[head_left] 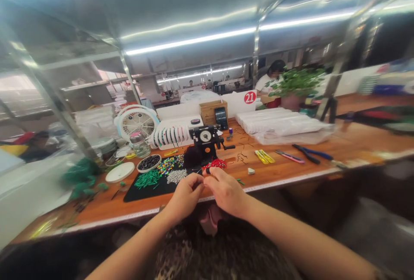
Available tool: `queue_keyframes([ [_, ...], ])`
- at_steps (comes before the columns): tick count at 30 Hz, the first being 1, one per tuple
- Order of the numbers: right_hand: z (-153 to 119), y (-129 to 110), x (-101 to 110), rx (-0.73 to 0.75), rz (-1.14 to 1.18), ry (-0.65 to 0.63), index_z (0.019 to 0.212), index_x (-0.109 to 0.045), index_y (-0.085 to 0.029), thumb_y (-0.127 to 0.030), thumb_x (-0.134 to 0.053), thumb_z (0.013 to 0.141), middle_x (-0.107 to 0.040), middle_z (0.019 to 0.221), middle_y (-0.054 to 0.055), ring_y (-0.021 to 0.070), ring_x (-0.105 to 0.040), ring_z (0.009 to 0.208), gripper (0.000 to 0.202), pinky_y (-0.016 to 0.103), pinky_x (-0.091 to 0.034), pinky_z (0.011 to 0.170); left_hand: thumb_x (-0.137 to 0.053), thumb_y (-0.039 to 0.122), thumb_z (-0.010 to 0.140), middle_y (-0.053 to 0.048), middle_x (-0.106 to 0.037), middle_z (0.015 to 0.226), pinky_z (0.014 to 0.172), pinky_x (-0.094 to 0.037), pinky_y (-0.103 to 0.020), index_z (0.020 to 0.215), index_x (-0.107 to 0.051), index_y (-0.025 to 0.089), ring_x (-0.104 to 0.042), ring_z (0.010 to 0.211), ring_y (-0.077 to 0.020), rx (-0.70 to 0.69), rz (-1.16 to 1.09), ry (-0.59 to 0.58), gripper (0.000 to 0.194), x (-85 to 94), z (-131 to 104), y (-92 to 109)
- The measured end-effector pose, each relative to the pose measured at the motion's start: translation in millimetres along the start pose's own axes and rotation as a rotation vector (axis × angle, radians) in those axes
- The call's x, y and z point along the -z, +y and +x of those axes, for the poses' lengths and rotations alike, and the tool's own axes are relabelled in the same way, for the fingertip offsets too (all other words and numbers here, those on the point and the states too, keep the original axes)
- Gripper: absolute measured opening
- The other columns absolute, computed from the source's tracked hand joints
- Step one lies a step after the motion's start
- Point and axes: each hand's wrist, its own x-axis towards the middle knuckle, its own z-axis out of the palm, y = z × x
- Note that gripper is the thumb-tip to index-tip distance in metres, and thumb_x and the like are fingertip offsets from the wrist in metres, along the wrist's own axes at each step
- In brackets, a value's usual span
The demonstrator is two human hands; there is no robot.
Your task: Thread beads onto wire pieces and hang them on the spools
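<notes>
My left hand [188,192] and my right hand [227,190] meet at the table's front edge, fingertips pinched together. What they hold between them is too small to make out; a thin dark line shows near the fingertips. A black band is around a finger of my right hand. Just beyond them lies a black mat [132,192] with heaps of green tube-like pieces [148,179], silvery beads [177,176] and multicoloured beads [165,164]. Red beads [216,164] lie right behind my right hand. Behind these stands a black hand-cranked device with a dial [205,136].
A bowl of black beads [148,162], a white lid [120,172], a glass jar [140,145] and a fan [137,121] stand left. Yellow packets [264,156], a pink-handled tool [289,156] and blue-handled pliers [315,152] lie right. Wrapped white packages [281,122] sit behind. A person [271,79] is beyond.
</notes>
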Motion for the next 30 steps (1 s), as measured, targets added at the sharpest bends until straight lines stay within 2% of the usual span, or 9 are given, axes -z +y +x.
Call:
queue_keyframes([
  [3,17.8,9.4,2.0,-0.172,0.133,-0.077,0.083,-0.055,-0.016,-0.003,-0.040,0.084,-0.051,0.087,0.007,0.0166,-0.051,0.078,0.020,0.029,-0.045,0.073,-0.045,0.019,0.087,-0.006,-0.061,0.091,0.078,-0.046,-0.030,0.087,-0.063,0.019,-0.057,0.085,-0.0169,-0.242,0.280,0.026,0.018,-2.0,-1.2,-6.2],
  [7,38.9,24.6,-3.9,-0.355,0.255,-0.161,0.073,-0.058,-0.016,-0.005,-0.050,0.080,-0.054,0.075,0.002,0.0133,-0.053,0.068,0.016,0.025,-0.044,0.064,-0.042,0.012,0.086,-0.009,-0.058,0.110,0.080,-0.047,-0.031,0.099,-0.061,0.020,-0.058,0.094,-0.0195,-0.404,0.648,0.044,0.024,-4.3,0.0,-16.3],
  [11,42.7,32.9,-6.6,-0.356,0.278,-0.172,0.066,-0.061,-0.017,-0.005,-0.054,0.077,-0.057,0.068,-0.001,0.0106,-0.054,0.058,0.017,0.021,-0.042,0.056,-0.041,0.009,0.085,-0.008,-0.060,0.112,0.084,-0.046,-0.031,0.100,-0.060,0.021,-0.058,0.096,-0.0191,-0.500,0.654,0.013,0.027,-3.6,3.9,-19.6],
  [13,37.1,29.2,-3.5,-0.361,0.262,-0.113,0.071,-0.063,-0.017,-0.006,-0.054,0.078,-0.058,0.076,0.002,0.0131,-0.057,0.070,0.016,0.023,-0.044,0.064,-0.044,0.012,0.084,-0.007,-0.063,0.103,0.082,-0.046,-0.030,0.088,-0.061,0.020,-0.058,0.091,-0.0179,-0.409,0.440,0.027,0.020,-3.8,4.8,-17.9],
  [16,22.4,14.8,1.5,-0.382,0.172,0.090,0.077,-0.064,-0.017,-0.020,-0.058,0.083,-0.057,0.084,0.005,0.0176,-0.056,0.084,0.010,0.028,-0.042,0.076,-0.054,0.022,0.077,-0.002,-0.060,0.074,0.065,-0.045,-0.026,0.071,-0.059,0.018,-0.055,0.069,-0.0149,-0.014,-0.090,0.119,0.009,-6.0,4.1,-13.9],
  [19,6.8,-1.7,-2.4,-0.467,0.160,0.080,0.066,-0.065,-0.018,-0.032,-0.066,0.078,-0.055,0.068,0.001,0.0153,-0.055,0.067,0.019,0.025,-0.041,0.063,-0.054,0.031,0.075,0.006,-0.040,0.047,0.042,-0.030,-0.021,0.067,-0.054,0.017,-0.036,0.042,-0.0091,0.221,-0.337,0.133,0.016,-9.6,2.0,-11.0],
  [23,-6.0,-13.6,-14.6,-0.417,0.160,-0.011,0.064,-0.063,-0.016,-0.017,-0.056,0.083,-0.054,0.065,0.001,0.0144,-0.053,0.063,0.020,0.025,-0.041,0.058,-0.052,0.033,0.074,0.009,-0.033,0.045,0.041,-0.024,-0.020,0.065,-0.049,0.018,-0.028,0.039,-0.0073,0.257,-0.406,0.105,0.018,-9.4,0.1,-7.8],
  [27,-3.5,-11.3,-11.4,-0.076,-0.017,0.081,0.079,-0.064,-0.016,-0.010,-0.043,0.087,-0.055,0.088,0.010,0.0223,-0.052,0.089,0.023,0.034,-0.045,0.078,-0.060,0.026,0.069,0.003,-0.052,0.054,0.050,-0.035,-0.022,0.063,-0.056,0.017,-0.044,0.051,-0.0113,0.207,-0.336,0.073,0.011,0.9,-1.5,-4.6],
  [30,10.1,-3.1,-5.9,-0.003,0.097,0.005,0.083,-0.061,-0.016,-0.006,-0.038,0.087,-0.053,0.093,0.009,0.0186,-0.053,0.088,0.025,0.031,-0.045,0.080,-0.058,0.022,0.075,-0.003,-0.064,0.073,0.067,-0.043,-0.027,0.072,-0.064,0.018,-0.055,0.071,-0.0172,0.055,-0.078,0.050,0.007,6.1,-5.2,-5.7],
])
